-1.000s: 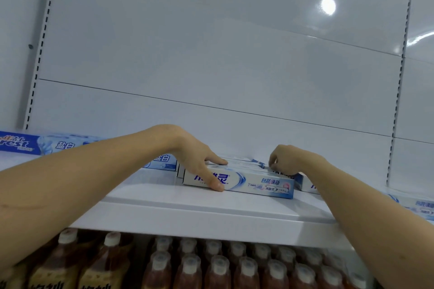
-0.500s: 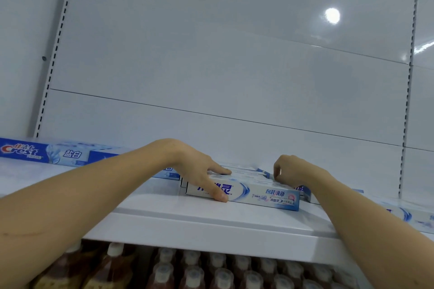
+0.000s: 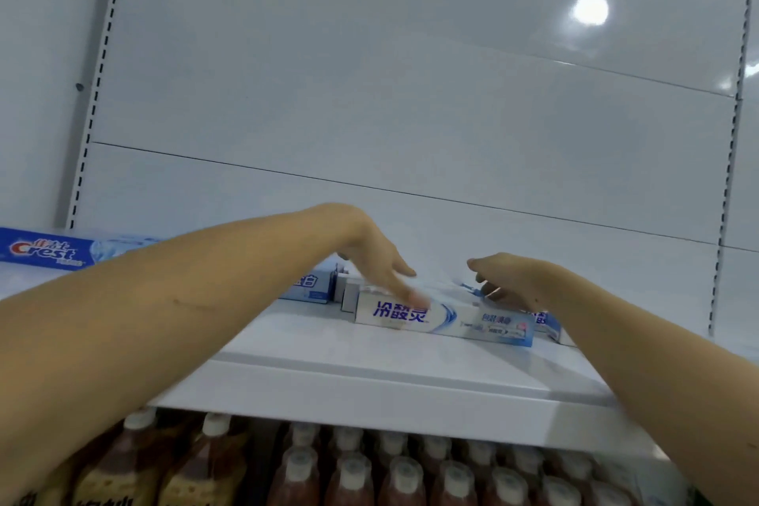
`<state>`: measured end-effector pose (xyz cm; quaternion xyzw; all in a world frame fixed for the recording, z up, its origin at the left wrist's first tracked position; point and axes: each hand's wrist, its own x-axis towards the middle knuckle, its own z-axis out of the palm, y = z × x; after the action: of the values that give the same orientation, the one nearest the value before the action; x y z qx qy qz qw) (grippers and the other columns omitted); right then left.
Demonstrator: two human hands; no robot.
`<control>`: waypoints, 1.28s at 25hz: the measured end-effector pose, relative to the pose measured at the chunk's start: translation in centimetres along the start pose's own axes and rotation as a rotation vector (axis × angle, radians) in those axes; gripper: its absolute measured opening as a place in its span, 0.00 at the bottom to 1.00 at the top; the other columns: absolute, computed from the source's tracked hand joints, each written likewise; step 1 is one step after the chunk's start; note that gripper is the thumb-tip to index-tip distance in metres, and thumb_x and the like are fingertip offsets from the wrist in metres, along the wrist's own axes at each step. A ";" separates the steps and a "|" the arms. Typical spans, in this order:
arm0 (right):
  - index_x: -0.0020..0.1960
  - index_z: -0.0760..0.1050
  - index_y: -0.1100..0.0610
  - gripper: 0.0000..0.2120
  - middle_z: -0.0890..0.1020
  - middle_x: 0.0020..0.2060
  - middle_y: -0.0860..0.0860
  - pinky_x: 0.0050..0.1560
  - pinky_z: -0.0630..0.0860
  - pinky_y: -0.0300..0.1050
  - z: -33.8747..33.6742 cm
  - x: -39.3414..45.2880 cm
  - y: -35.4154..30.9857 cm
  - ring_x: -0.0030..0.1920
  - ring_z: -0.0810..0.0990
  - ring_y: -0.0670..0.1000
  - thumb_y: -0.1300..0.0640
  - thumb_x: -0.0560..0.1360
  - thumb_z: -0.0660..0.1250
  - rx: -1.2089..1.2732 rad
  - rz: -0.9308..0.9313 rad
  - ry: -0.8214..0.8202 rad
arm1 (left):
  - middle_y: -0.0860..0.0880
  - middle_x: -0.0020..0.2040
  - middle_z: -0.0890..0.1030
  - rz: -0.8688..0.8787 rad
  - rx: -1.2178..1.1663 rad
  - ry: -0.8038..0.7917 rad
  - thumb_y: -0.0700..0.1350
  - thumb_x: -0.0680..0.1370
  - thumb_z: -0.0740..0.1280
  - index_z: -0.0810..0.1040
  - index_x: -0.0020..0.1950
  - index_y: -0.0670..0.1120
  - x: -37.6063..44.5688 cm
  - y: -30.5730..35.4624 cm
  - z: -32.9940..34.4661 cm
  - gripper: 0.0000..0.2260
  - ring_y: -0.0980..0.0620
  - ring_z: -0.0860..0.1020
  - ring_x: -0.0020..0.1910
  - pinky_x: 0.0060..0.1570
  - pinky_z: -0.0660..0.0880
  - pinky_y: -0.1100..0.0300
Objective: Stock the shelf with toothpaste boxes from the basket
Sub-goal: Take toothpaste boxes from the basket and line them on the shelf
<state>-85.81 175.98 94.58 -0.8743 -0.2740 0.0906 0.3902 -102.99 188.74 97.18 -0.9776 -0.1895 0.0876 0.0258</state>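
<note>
A white and blue toothpaste box (image 3: 472,320) lies lengthwise on the white shelf (image 3: 369,378), with more boxes stacked behind it. My left hand (image 3: 378,267) is over the box's left end, fingers straight, fingertips touching its top. My right hand (image 3: 505,279) hovers over the box's right end with fingers loosely curled and holds nothing. Blue Crest boxes (image 3: 45,253) lie further left on the same shelf. The basket is out of view.
Another toothpaste box (image 3: 548,322) lies to the right behind my right arm. Rows of brown bottles with white caps (image 3: 402,468) fill the shelf below. The white back panel rises behind, with slotted uprights at both sides.
My left hand has lifted and straightened, now only touching the box's top. My right hand has risen off the boxes and loosened. The view has tilted up slightly.
</note>
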 end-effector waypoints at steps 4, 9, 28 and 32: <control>0.69 0.68 0.63 0.22 0.75 0.63 0.58 0.60 0.76 0.54 -0.8 1.6 -2.7 0.59 0.76 0.58 0.48 0.82 0.57 -0.043 -0.092 0.013 | 0.48 0.78 0.62 -0.138 -0.371 0.184 0.76 0.72 0.44 0.55 0.80 0.51 0.2 -6.0 -2.6 0.43 0.45 0.60 0.77 0.74 0.56 0.43; 0.76 0.59 0.63 0.30 0.66 0.73 0.61 0.59 0.72 0.61 1.3 4.3 -5.8 0.70 0.69 0.64 0.46 0.81 0.58 -0.207 0.056 -0.195 | 0.41 0.73 0.67 -0.333 -0.260 0.073 0.82 0.65 0.42 0.65 0.76 0.45 3.8 -10.7 1.8 0.53 0.41 0.67 0.70 0.69 0.62 0.47; 0.79 0.52 0.63 0.36 0.59 0.76 0.63 0.72 0.65 0.58 2.8 5.8 -3.2 0.73 0.65 0.62 0.43 0.81 0.57 0.026 0.052 -0.202 | 0.50 0.81 0.48 -0.360 -0.366 0.054 0.80 0.66 0.39 0.50 0.80 0.59 7.8 -11.7 3.8 0.46 0.45 0.48 0.80 0.75 0.47 0.40; 0.77 0.57 0.62 0.24 0.65 0.74 0.60 0.69 0.67 0.53 2.5 2.5 -5.8 0.71 0.68 0.60 0.54 0.84 0.51 -0.155 -0.168 0.032 | 0.53 0.81 0.52 -0.298 -0.412 0.061 0.86 0.52 0.43 0.55 0.78 0.62 6.3 -11.5 3.1 0.58 0.46 0.51 0.79 0.75 0.47 0.41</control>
<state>-87.02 182.09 97.25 -0.8773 -0.3461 0.0219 0.3318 -102.04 201.80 94.11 -0.9257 -0.3447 0.0130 -0.1555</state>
